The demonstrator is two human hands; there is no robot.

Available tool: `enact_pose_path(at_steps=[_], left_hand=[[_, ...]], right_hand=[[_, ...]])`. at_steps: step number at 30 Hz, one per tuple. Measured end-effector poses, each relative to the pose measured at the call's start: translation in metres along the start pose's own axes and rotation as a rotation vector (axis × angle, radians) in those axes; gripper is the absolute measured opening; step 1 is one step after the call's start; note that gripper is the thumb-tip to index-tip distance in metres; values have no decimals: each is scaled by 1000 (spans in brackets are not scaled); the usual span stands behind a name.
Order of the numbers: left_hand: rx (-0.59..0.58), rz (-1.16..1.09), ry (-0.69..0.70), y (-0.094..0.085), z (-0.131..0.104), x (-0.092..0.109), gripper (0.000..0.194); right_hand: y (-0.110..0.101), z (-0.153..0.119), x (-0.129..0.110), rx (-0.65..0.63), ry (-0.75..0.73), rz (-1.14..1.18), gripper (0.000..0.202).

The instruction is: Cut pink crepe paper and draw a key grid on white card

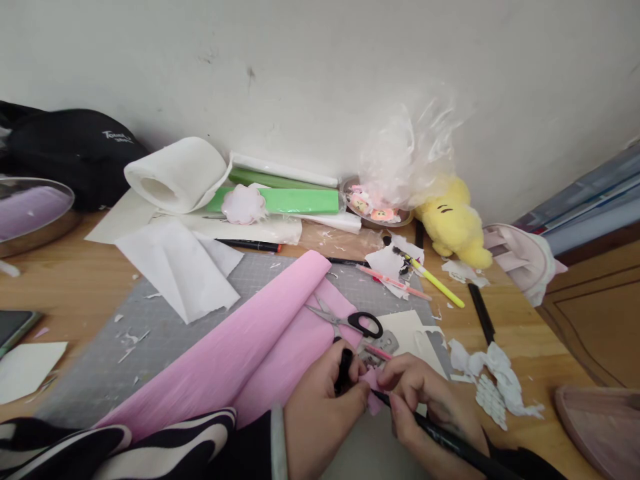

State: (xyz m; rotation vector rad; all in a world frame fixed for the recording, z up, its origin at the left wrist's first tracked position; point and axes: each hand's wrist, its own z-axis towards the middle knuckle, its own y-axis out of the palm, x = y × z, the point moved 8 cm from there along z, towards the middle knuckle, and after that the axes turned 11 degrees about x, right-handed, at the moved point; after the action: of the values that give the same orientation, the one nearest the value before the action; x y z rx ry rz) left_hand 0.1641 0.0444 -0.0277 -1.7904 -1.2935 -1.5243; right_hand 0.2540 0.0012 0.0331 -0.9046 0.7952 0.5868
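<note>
"Pink, the small piece point(371, 390): where is it?"

"Between the hands, its left side pinched by the left hand point(325, 400), which also holds a black cap-like thing point(344, 370). The right hand point(430, 403) grips a black pen point(453, 443), tip at the piece."

"Any room to move?"

"Tight at twelve: scissors point(367, 325) lie just beyond, on the pink paper point(245, 333) running toward nine. Bare cutting mat point(165, 353) shows at ten. The worktop point(520, 333) ends at two to three, past white scraps point(500, 380)."

"Any writing?"

"White lettering on the black bag point(75, 157) at ten, starting 'To'; the rest I can't read."
</note>
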Motion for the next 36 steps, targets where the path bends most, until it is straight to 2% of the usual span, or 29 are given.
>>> enact_pose_path(at_steps=[21,26,31,36], left_hand=[[5,-22,0,1,0,0,21],[8,-13,-11,1,1,2,20],[9,-5,-13,1,0,2,20],[28,-24,-39,2,0,4,24]], right_hand=[[0,1,0,-30,0,-23,22],[3,1,-1,-115,-14,-21,22],[-2,1,2,-43,13,-8,22],[3,0,0,-104,-19,-26,22]])
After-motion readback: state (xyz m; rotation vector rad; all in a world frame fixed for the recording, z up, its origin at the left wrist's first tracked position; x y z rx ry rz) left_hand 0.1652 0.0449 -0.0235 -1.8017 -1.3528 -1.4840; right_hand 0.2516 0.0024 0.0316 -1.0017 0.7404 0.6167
